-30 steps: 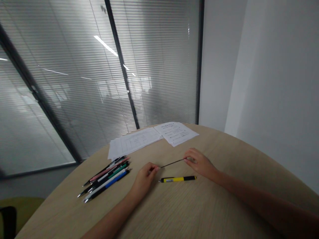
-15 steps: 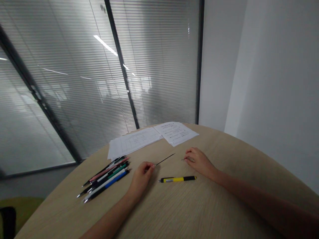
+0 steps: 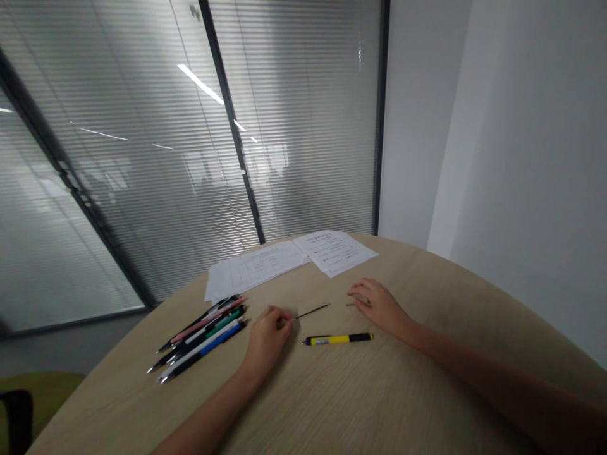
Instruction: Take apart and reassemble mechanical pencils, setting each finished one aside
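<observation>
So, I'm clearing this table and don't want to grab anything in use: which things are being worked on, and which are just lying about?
In use: thin dark rod, pinched at one end by the left hand; yellow pen, lying between it and the right hand.
Lying about: bundle of pens; printed sheets at the far edge of the table.

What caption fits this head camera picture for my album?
Left hand pinches a thin black rod near a yellow pen.
</observation>
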The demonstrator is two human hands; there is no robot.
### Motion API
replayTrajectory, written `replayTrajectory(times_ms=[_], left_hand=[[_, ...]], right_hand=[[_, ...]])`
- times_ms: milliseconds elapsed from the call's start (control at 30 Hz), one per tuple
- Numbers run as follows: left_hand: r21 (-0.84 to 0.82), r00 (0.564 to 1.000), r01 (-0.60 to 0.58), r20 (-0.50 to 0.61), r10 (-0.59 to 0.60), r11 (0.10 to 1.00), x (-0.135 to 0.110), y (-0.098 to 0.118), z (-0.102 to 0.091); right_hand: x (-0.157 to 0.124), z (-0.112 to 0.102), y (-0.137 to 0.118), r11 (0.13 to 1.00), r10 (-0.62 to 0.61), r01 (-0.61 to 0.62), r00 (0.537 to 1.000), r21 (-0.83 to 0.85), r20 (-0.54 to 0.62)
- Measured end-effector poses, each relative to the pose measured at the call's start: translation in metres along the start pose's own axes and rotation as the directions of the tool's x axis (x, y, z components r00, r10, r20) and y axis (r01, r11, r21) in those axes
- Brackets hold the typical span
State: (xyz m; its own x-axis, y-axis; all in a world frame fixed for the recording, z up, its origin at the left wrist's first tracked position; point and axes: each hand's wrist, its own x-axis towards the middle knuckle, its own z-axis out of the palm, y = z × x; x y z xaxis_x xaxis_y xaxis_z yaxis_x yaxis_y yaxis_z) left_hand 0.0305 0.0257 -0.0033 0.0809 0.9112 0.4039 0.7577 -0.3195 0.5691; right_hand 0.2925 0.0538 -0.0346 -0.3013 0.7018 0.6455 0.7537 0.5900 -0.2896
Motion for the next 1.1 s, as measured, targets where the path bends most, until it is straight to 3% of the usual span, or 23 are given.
replayTrajectory(times_ms=[133,333,467,633,767,900,1033,1100], left_hand=[[0.068,0.999,-0.037,0.019,0.035,0.997,-0.001,-0.001,0.001],[0.012,0.983,-0.182,0.031,0.182,0.983,-0.002,0.003,0.002],[-0.024,0.935,-0.334,0.116,0.335,0.942,-0.007,0.01,0.001],[-0.011,0.823,-0.515,0.273,0.498,0.857,-0.011,0.012,0.003],[0.057,0.807,-0.55,0.294,0.512,0.833,-0.012,0.012,0.005],[0.033,0.793,-0.568,0.289,0.536,0.822,-0.011,0.011,0.005],[-0.009,0.855,-0.48,0.217,0.471,0.877,-0.009,0.009,0.004],[-0.027,0.887,-0.431,0.173,0.429,0.902,-0.008,0.008,0.003]], right_hand=[[-0.001,-0.009,-0.014,0.983,-0.177,0.177,0.984,0.042,0.009],[-0.005,-0.016,-0.027,0.904,-0.427,0.426,0.896,0.037,0.122],[-0.006,-0.016,-0.029,0.865,-0.488,0.502,0.851,-0.025,0.196],[-0.004,-0.017,-0.032,0.815,-0.534,0.56,0.826,-0.147,0.182],[-0.005,-0.018,-0.032,0.785,-0.573,0.59,0.807,-0.187,0.143],[-0.003,-0.017,-0.029,0.817,-0.544,0.549,0.835,-0.177,0.081],[-0.001,-0.014,-0.023,0.918,-0.377,0.381,0.924,-0.108,0.056],[-0.001,-0.013,-0.021,0.944,-0.316,0.32,0.947,-0.08,0.06]])
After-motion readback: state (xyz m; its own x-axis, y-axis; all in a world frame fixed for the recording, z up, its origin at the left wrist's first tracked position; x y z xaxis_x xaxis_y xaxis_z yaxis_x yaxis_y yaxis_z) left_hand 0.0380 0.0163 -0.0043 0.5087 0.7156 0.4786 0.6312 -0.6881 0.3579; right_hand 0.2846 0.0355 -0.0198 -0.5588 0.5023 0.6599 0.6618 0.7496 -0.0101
